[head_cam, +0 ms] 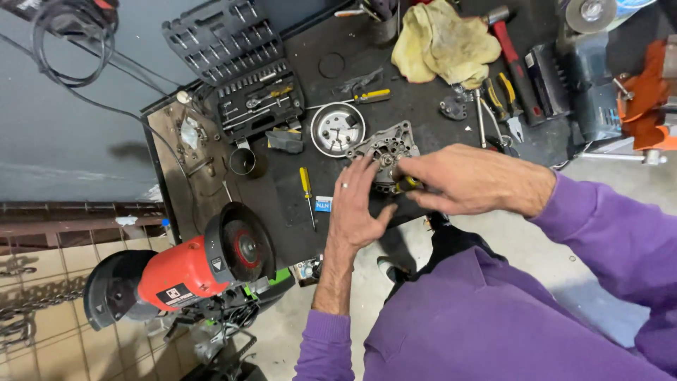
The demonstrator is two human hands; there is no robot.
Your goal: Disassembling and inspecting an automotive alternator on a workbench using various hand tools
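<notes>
Hands meet over the grey metal housing [386, 152] on my bench [423, 106]: left hand [356, 204] flat and open against its near side, right hand [462, 180] closed around a yellow-handled tool [409, 185].

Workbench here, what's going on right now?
A person in purple sleeves is working on a grey metal housing at the edge of a black workbench. The left hand steadies it with fingers spread; the right hand grips a yellow-handled tool against it. A round metal dish sits nearby.
</notes>
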